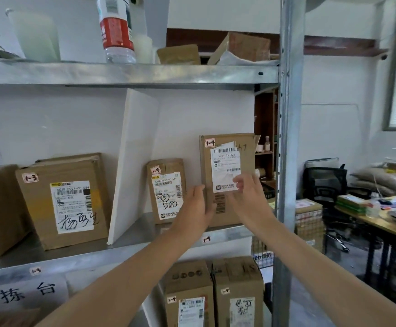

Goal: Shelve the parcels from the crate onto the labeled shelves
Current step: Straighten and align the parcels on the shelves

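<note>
Cardboard parcel (246, 161) at shelf (230, 235) edge; left hand (195, 206), right hand (250, 191) fingers (239, 185) grip its sides.

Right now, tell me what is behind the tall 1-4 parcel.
Only the white wall shows above and left of the tall parcel. The parcel itself covers whatever stands directly behind it on the shelf.

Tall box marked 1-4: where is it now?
Head view, right of centre: the tall box stands on the middle shelf between a smaller box and the metal post.
</note>
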